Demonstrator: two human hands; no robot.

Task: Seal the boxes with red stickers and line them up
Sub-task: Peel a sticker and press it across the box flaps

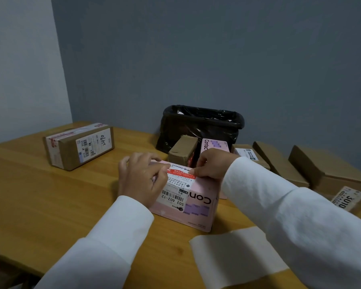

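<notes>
A pink box (pixel 198 207) with a white shipping label lies in front of me on the wooden table (pixel 50 195). A red sticker (pixel 180 171) lies across its far top edge. My left hand (pixel 142 178) lies on the box's left side with its fingertips on the sticker's left end. My right hand (pixel 211 164) pinches the sticker's right end at the box's far edge. A brown box (pixel 79 146) with red tape on its end sits at the far left.
A black-lined bin (pixel 202 126) stands behind the table. In front of it are a small brown box (pixel 182 153) and another pink box (pixel 216 143). Several brown boxes (pixel 321 172) lie along the right. A pale backing sheet (pixel 236 255) lies near the front edge.
</notes>
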